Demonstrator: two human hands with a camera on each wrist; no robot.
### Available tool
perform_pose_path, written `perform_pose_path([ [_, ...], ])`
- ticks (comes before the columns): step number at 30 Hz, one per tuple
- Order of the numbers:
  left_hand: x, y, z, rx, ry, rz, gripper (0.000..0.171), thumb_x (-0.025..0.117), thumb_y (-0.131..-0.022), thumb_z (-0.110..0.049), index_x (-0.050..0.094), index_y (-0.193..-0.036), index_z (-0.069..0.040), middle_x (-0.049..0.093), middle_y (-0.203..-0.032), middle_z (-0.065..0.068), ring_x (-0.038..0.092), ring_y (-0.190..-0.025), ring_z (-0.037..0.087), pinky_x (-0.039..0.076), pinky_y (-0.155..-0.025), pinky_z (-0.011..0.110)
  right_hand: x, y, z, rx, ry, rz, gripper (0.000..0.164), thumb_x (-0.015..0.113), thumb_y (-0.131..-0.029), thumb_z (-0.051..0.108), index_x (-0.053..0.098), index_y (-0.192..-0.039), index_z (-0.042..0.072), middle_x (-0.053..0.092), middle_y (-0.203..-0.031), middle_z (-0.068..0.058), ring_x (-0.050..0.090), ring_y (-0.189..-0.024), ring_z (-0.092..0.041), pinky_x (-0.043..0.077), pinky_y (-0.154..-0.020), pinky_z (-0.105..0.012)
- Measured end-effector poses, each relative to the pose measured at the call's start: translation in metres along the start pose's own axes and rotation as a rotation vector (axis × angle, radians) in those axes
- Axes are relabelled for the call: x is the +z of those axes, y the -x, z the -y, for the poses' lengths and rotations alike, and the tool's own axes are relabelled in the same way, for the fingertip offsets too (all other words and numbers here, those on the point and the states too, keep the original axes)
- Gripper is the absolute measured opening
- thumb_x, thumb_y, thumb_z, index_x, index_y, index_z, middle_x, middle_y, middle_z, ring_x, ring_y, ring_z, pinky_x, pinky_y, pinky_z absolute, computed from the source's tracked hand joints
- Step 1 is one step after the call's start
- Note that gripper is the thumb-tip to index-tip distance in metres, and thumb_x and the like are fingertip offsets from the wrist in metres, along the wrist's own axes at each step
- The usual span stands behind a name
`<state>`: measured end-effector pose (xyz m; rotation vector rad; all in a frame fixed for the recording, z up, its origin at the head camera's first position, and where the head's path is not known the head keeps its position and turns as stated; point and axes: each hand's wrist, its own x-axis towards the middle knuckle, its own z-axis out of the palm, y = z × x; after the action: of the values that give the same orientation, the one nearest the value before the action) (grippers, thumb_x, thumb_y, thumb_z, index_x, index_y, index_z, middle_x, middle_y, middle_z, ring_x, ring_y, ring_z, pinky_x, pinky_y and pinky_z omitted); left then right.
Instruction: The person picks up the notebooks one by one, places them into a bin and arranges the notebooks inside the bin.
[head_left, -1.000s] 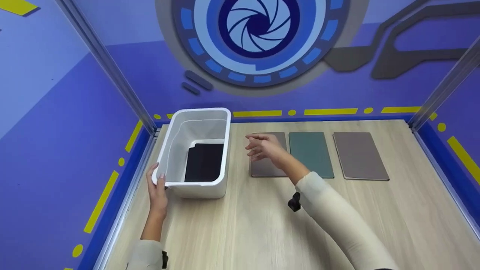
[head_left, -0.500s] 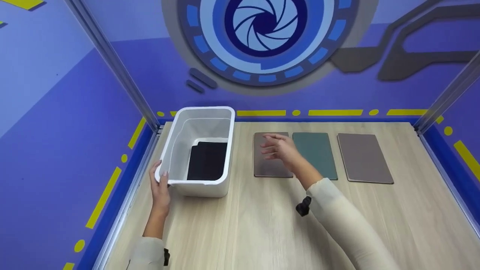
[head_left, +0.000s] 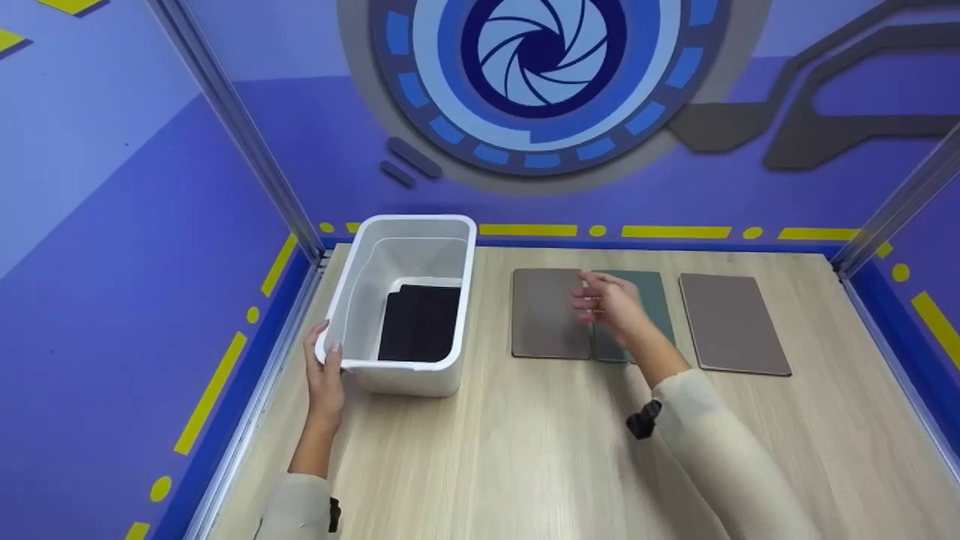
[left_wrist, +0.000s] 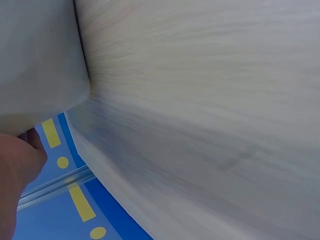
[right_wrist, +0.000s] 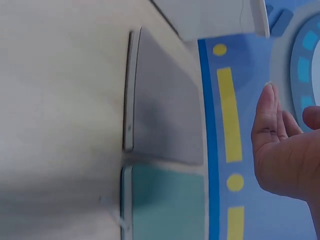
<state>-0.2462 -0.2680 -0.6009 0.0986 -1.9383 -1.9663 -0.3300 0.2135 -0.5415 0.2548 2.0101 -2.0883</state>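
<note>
In the head view, my left hand (head_left: 325, 382) grips the near left corner of a white plastic bin (head_left: 409, 381), thumb over the rim. Flat black rectangular things (head_left: 420, 326) lie at the bottom of the bin. My right hand (head_left: 611, 304), fingers loosely bent and holding nothing, hovers above a green notebook (head_left: 654, 296) and hides part of it. To its left lies a grey-brown notebook (head_left: 550, 315); a similar grey-brown notebook (head_left: 733, 322) lies to its right. The right wrist view shows the hand raised off the green notebook (right_wrist: 167, 205), which has a pale page edge.
The pale wooden tabletop (head_left: 510, 450) is bounded by a blue printed back wall (head_left: 540, 202) and side walls. A metal profile (head_left: 247, 142) rises at the back left corner. The bin stands near the left wall.
My right hand has moved rightward, from over the left grey-brown notebook to over the green one. My left hand keeps its grip on the bin. The head view has shifted slightly.
</note>
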Motion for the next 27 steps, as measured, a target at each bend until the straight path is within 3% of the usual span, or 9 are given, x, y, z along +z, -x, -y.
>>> perform_pose_path([
  [10,0.000,-0.001,0.001,0.023,-0.003,0.004,0.049,0.042,-0.112,-0.013,0.033,-0.159,-0.006,0.041,-0.158,0.006,0.048,-0.132,0.012,0.041,-0.107,0.022,-0.055,0.010,-0.013,0.012,-0.005,-0.033,0.055,0.034,-0.117,0.029,0.032,-0.166,0.004,0.069,-0.121,0.000,0.074,-0.102,-0.009,0.061,-0.092,-0.031],
  [14,0.000,0.000,0.001,0.012,-0.001,0.001,0.049,0.042,-0.112,-0.013,0.032,-0.159,-0.006,0.044,-0.153,0.005,0.049,-0.131,0.013,0.042,-0.107,0.025,-0.073,0.015,-0.013,0.020,-0.031,-0.055,0.057,0.034,-0.117,0.027,0.028,-0.168,0.003,0.068,-0.111,0.008,0.073,-0.098,-0.006,0.061,-0.093,-0.030],
  [21,-0.001,0.002,0.001,0.032,-0.011,0.005,0.048,0.041,-0.113,-0.012,0.033,-0.160,-0.004,0.040,-0.159,0.011,0.049,-0.132,0.011,0.040,-0.106,0.020,-0.097,0.038,-0.004,0.050,-0.106,-0.091,0.059,0.039,-0.115,0.024,0.026,-0.167,0.000,0.070,-0.103,0.008,0.073,-0.094,-0.008,0.061,-0.094,-0.031],
  [27,-0.001,0.000,0.000,0.010,-0.021,0.007,0.049,0.042,-0.113,-0.014,0.033,-0.160,-0.009,0.044,-0.154,0.006,0.052,-0.132,0.020,0.046,-0.102,0.025,-0.123,0.033,-0.018,0.067,-0.172,-0.184,0.051,0.043,-0.114,0.024,0.039,-0.161,0.004,0.075,-0.096,0.008,0.075,-0.089,-0.007,0.062,-0.085,-0.027],
])
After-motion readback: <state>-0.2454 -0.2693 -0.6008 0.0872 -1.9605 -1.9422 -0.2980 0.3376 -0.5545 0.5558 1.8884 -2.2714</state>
